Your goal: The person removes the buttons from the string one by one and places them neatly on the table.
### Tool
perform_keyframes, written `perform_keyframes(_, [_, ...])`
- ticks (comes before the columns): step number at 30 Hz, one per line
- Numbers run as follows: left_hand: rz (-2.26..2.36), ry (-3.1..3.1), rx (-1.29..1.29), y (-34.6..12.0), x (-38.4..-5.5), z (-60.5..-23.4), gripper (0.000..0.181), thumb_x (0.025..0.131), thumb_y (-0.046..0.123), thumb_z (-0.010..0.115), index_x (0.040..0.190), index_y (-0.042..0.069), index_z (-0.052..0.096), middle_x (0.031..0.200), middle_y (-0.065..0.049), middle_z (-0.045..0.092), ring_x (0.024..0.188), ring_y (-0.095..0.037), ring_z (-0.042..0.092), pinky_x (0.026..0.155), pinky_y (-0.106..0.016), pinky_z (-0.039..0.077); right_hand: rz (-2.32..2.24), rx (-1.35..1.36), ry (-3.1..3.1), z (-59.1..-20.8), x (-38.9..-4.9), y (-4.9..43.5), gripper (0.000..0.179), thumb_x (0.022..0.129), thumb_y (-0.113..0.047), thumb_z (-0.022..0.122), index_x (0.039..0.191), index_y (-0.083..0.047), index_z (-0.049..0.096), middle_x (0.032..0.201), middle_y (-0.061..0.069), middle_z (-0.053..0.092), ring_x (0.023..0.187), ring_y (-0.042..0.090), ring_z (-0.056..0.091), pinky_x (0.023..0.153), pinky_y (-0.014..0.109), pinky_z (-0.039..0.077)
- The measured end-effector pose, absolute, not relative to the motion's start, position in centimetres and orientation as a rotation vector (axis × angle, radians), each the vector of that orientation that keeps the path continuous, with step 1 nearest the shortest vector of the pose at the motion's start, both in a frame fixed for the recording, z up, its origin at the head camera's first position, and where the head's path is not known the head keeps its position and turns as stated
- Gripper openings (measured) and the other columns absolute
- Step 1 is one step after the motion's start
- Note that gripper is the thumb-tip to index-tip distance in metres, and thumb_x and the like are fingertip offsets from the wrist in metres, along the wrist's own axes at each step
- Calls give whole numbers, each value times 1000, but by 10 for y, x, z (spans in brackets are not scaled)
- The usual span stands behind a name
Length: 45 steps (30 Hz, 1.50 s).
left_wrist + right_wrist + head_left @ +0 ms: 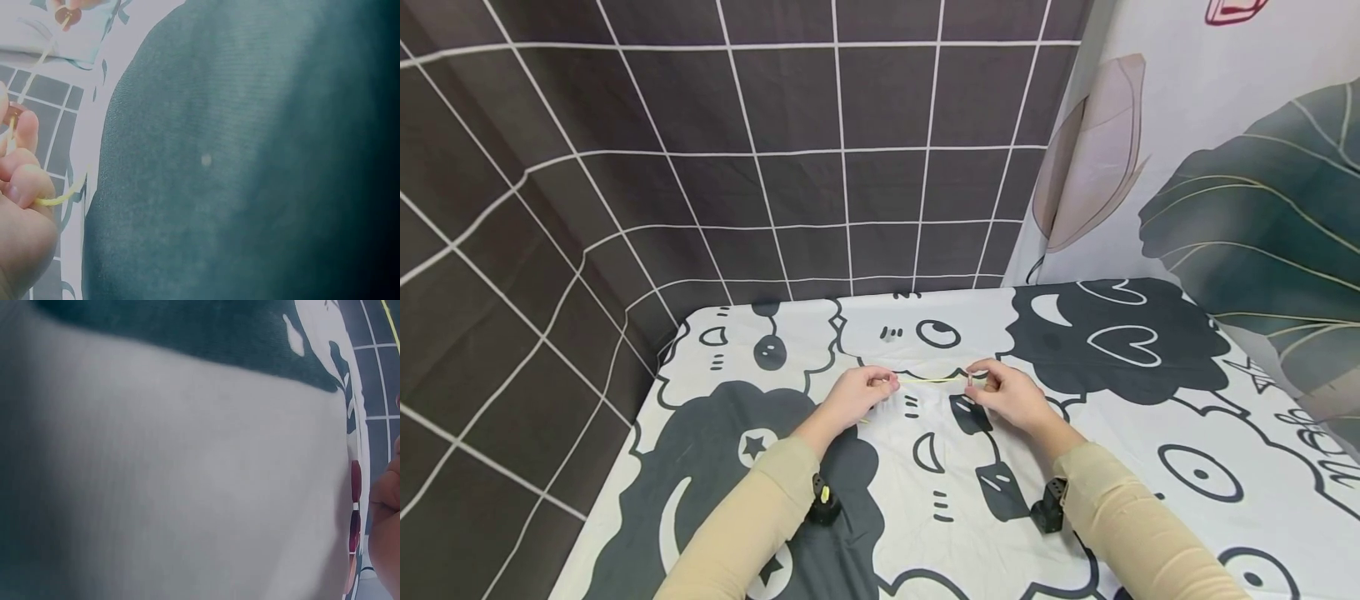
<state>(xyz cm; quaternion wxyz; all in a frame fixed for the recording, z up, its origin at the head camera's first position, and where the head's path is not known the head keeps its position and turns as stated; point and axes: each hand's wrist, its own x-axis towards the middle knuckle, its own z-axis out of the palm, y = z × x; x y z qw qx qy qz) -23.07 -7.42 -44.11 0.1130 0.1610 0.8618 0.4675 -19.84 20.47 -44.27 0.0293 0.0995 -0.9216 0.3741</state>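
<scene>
My left hand (855,394), fingers curled tight, grips a thin yellow cord (932,381) stretched above the white-and-grey printed cloth (925,508). At the cord's far end, my right hand (1017,400) pinches a small reddish-brown disc (970,379), material unclear. A matching second disc (14,114) near my left end is half hidden. The right wrist view cuts off most of my right fingers.

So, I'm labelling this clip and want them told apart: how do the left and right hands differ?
The left hand points its fingers rightward in the head view; the right hand points its fingers leftward. A loose yellow tail curves out from the left hand; none shows clearly at the right hand. Both pinch the same stretched yellow cord, with a reddish-brown disc at each grip.
</scene>
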Motion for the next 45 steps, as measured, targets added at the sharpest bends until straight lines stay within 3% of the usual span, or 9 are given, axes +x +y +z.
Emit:
perform_keyframes(7, [1383,2517,469,-74,-231,-440,31,91,34,62,111,11,67,78,4,64,68,-14,54,62,-28,44,1213,335,-2803,-446,-198,208,31,84,-23,70,111,-11,63,62,-4,47,53,13,44,52,27,35])
perform_keyframes(13, [1386,2515,475,-74,-231,-440,30,91,33,62,111,12,67,85,5,69,82,-10,61,70,-29,46,1245,340,-2780,-446,-196,212,30,84,-19,70,111,-8,62,62,-3,47,51,12,43,50,25,35])
perform_keyframes(28, [1378,2499,489,-72,-230,-437,32,91,35,61,113,12,67,90,5,70,94,-13,62,82,-34,47,1169,286,-2790,-446,-195,220,30,83,-20,70,110,-10,62,62,-4,46,51,12,42,50,26,34])
perform_keyframes(45, [1349,2547,487,-72,-231,-439,31,89,36,64,110,13,69,99,3,67,90,-14,59,80,-33,47,1175,258,-2795,-447,-193,231,30,84,-21,70,110,-10,61,62,-3,49,52,13,45,50,26,36])
